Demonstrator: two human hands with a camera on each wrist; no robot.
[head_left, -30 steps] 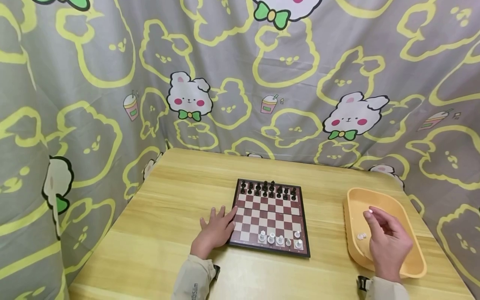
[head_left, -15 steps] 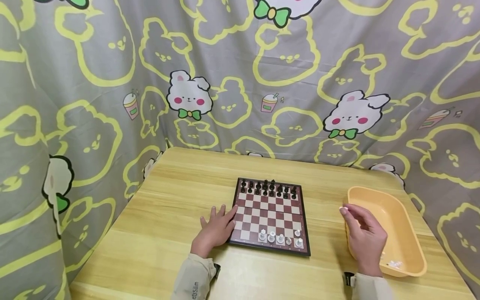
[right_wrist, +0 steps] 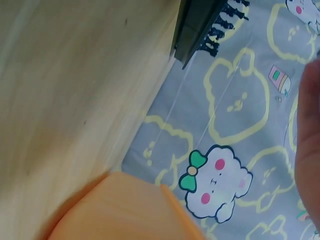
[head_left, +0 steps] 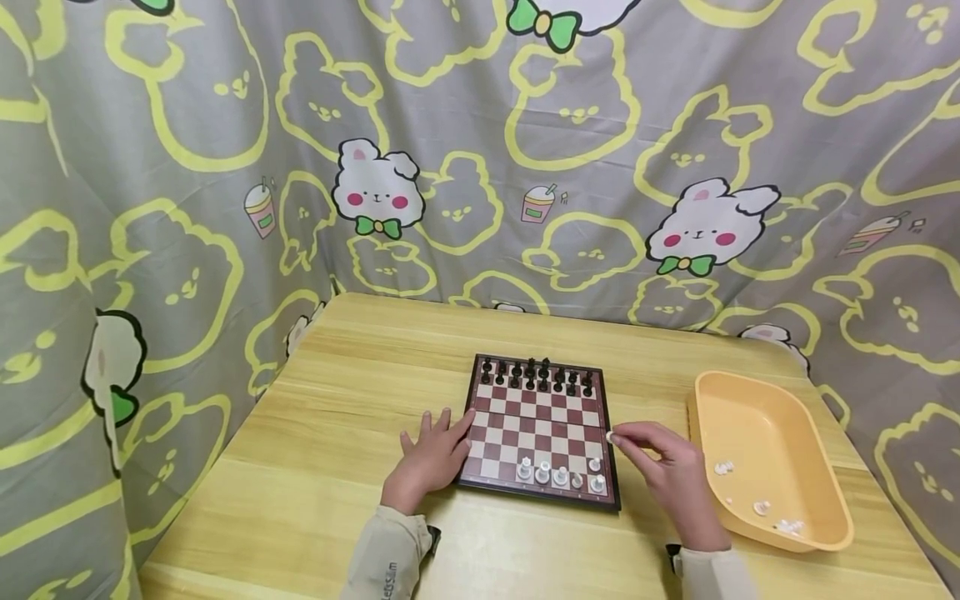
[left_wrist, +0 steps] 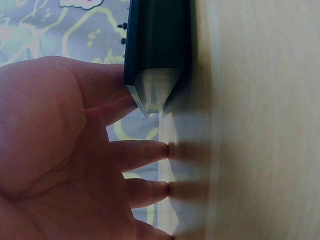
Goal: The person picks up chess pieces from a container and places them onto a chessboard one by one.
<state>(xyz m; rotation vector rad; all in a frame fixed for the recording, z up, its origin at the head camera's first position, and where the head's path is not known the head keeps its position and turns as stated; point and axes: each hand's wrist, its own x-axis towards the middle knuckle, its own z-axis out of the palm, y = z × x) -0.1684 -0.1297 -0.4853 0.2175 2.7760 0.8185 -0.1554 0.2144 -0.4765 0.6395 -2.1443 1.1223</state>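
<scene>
A chessboard [head_left: 534, 412] lies on the table, black chess pieces [head_left: 530, 375] in two rows at its far end. Several white pieces [head_left: 543, 473] stand along the near row, and a white pawn [head_left: 595, 464] is in front of the one at the right corner. My right hand [head_left: 671, 475] pinches a small white chess piece [head_left: 610, 437] between thumb and forefinger at the board's right edge; its kind is mostly hidden. My left hand [head_left: 427, 462], fingers spread, rests at the left edge. In the left wrist view, fingertips [left_wrist: 162, 149] touch the table beside the board [left_wrist: 160, 35].
To the right stands an orange plastic tray [head_left: 787, 417] with several white pieces [head_left: 761, 507] lying loose in it. Its rim [right_wrist: 120, 205] shows low in the right wrist view. A patterned curtain [head_left: 465, 225] hangs behind and left of the wooden table [head_left: 360, 358].
My right hand has moved left from over the tray to the board's right edge, carrying the white chess piece. The loose pieces in the tray are now uncovered. My left hand has stayed put.
</scene>
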